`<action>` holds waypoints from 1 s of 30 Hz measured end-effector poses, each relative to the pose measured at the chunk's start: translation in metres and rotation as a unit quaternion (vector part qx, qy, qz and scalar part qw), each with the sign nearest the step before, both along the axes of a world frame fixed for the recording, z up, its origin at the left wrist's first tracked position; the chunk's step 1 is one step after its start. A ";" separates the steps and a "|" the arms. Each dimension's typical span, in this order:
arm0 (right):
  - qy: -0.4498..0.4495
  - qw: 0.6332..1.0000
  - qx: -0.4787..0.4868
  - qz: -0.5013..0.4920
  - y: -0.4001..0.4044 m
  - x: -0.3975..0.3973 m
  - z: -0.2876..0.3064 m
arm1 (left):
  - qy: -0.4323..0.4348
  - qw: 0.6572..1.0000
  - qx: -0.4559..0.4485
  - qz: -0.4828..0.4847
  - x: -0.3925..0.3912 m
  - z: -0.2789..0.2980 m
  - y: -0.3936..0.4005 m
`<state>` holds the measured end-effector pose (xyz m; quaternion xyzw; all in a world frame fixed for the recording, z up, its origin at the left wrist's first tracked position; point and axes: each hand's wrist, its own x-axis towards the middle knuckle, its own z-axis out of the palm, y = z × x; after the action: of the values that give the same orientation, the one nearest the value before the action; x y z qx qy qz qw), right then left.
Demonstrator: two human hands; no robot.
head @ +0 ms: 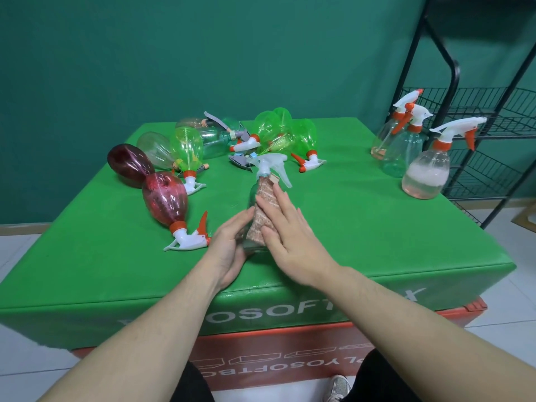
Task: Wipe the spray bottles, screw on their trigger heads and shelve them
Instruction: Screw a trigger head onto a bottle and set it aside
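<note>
At the centre of the frame a bottle (255, 216) stands on the surface (362, 227), its trigger head (268, 165) on top, a cloth (265, 210) against its side. The left hand (232, 250) lies on its left, the right hand (287, 230) on its right over the cloth. A heap of lying bottles (208, 146) fills the upper left and middle behind it. Three upright bottles (412, 152) stand at the surface's right edge, just before the rack (478, 111) at the frame's right
</note>
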<state>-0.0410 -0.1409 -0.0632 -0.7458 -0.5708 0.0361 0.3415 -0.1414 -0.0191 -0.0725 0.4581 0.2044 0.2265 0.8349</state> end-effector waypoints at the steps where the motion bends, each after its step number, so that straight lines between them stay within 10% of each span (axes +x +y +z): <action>1: 0.004 1.000 0.003 -0.003 0.004 0.003 0.002 | 0.001 1.000 0.008 -0.002 0.000 0.001 -0.002; 11: 0.216 0.976 0.007 -0.035 0.040 0.010 0.028 | 0.009 0.999 -0.018 0.028 0.003 0.000 -0.004; 30: -0.049 0.998 -0.002 0.038 -0.021 -0.004 -0.026 | 0.001 0.996 -0.050 0.076 -0.001 0.008 -0.006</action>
<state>-0.0449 -0.1621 -0.0891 -0.7254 -0.6144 0.0136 0.3101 -0.1425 -0.0248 -0.0648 0.3990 0.2508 0.2785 0.8369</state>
